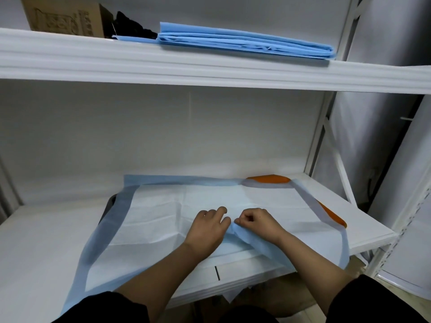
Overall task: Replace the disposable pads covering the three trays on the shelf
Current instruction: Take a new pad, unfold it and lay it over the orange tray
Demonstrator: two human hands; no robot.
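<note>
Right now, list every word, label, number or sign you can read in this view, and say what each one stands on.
No text can be read in this view.
Cardboard box on the upper shelf: dark printed graphics and marks on its front, too blurred to read.
Stack of folded blue pads: no print visible.
Spread pad on the lower shelf, under both hands: no print visible.

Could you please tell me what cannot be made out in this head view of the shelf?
- Trays: the spread pad hides them; only orange edges and a dark corner show, so their number is unclear.
- Left hand: fingertips hidden, its hold on the pad uncertain.
- Cardboard box: cut off by the top edge.
- Black item: too dark to identify.
</note>
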